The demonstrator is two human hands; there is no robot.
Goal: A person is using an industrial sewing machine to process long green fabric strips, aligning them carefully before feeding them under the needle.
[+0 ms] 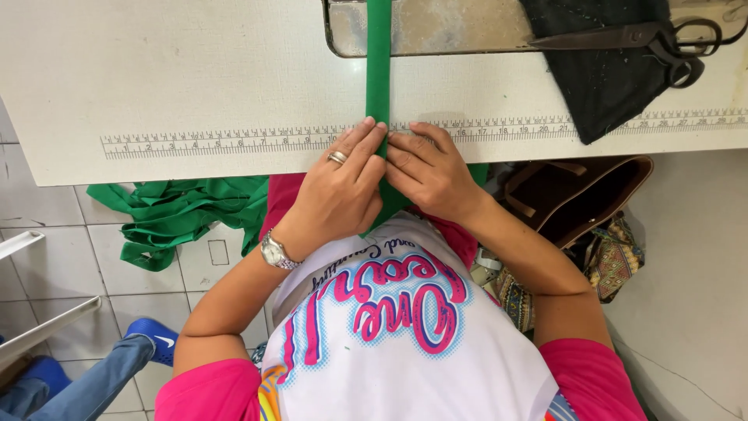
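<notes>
— Green cloth, a narrow strip (379, 70), sits pinched between both hands at the middle of the frame, on the near edge of the white table (156, 70).

— Which hand does what?

— The left hand (340, 191), with a ring and a wristwatch (274, 252), presses its fingertips onto the strip; the right hand (425, 171) clamps it from the other side, fingers touching.

— Around them?

— A printed ruler scale (234, 142) runs along the table edge under the fingers. Upper right, dark scissors (647, 39) lie on black fabric (608, 78). Lower left, loose green fabric (175, 214) lies heaped on the tiled floor.
</notes>
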